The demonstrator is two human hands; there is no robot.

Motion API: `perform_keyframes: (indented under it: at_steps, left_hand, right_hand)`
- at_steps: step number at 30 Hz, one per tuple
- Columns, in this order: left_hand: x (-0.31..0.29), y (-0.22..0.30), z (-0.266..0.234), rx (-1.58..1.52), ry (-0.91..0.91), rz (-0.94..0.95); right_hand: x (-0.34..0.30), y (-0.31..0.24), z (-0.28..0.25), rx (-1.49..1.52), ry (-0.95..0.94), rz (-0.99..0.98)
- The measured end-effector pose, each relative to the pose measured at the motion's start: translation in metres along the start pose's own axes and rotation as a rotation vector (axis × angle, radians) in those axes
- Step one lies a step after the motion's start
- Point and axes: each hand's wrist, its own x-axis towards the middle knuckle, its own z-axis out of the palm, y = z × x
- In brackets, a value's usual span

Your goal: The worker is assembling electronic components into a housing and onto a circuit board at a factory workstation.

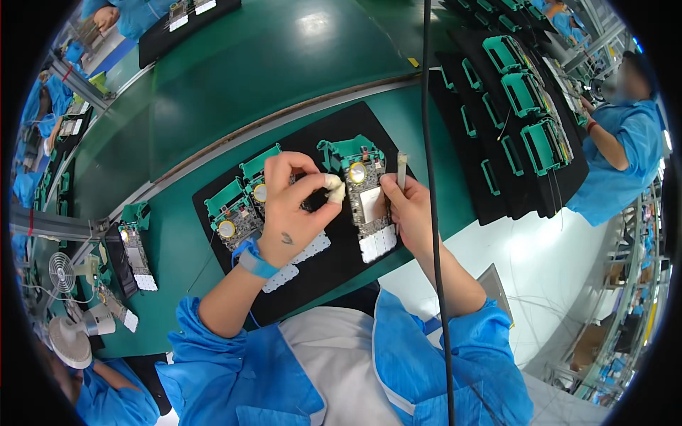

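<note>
A circuit board (372, 204) with a green plastic bracket, a round yellow-rimmed coin cell and white pads lies on a black mat (334, 273). My left hand (291, 209) is closed at the board's left side, thumb and forefinger pinched and covered with pale finger cots. Whatever lies between those fingertips is too small to make out. In my right hand (412, 213) a short, thin, pale-tipped stick-like tool (402, 169) points upward, while my thumb rests at the board's right edge. Left of my left hand lie similar boards (233, 221), partly hidden by it.
A black cable (430, 142) hangs down past my right hand. Black racks at the right hold several green brackets (522, 94); a co-worker (625, 135) stands beyond. Another board (135, 252) and a small fan (71, 339) are at the left. A raised rail (284, 113) crosses behind the mat.
</note>
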Motion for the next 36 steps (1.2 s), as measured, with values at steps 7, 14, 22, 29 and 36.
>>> perform_keyframes:
  at_steps: [7, 14, 22, 29, 36]
  left_hand:
    - [-0.005, -0.008, 0.003, 0.068, -0.283, 0.048]
    - [0.0, -0.002, 0.003, 0.101, -0.351, 0.038]
    - [-0.001, 0.0, 0.008, 0.065, -0.315, 0.024]
    - [0.01, 0.015, 0.006, 0.127, -0.413, -0.097]
    - [0.014, 0.02, 0.006, 0.179, -0.459, -0.124]
  right_hand:
    - [-0.007, 0.006, 0.008, -0.723, 0.142, -0.706]
    - [0.004, 0.009, -0.003, -1.016, -0.049, -1.007]
    - [-0.003, 0.006, -0.005, -0.91, -0.076, -0.842]
    - [-0.018, 0.004, -0.013, -0.946, -0.023, -0.692]
    - [-0.024, 0.011, -0.02, -0.982, -0.039, -0.659]
